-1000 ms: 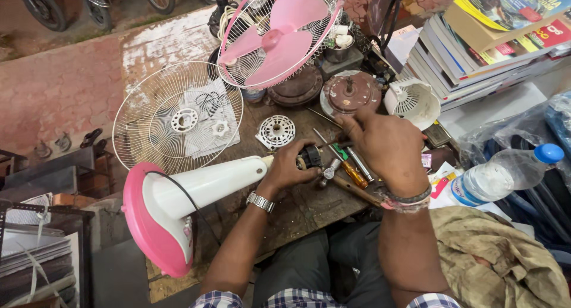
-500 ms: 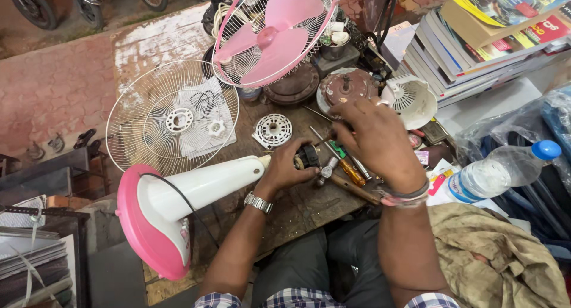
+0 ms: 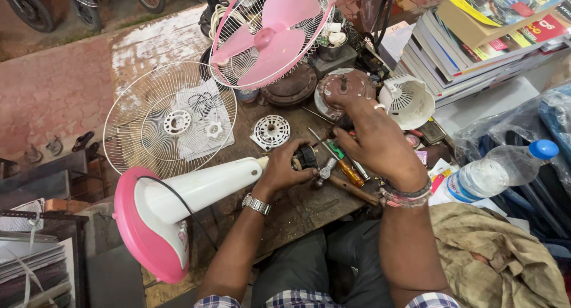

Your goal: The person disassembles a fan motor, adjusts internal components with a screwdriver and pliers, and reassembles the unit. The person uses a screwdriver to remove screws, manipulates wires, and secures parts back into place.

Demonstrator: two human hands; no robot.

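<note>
The left hand grips the top end of a white fan stand with a pink base, laid flat on the worktable, fingers closed round a small dark part at its neck. The right hand is closed on a thin tool, apparently a screwdriver, whose tip meets that part; this looks like work on a fastening, calling for steady pressure and a firm hold. Just below the right hand lie other screwdrivers. Beyond it sit a white vented cup, its contents hidden, and, right of its wrist, a nearly empty plastic bottle.

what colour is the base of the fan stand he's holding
Pink rim with a white centre on the fan stand base, seen in the head view.
</note>
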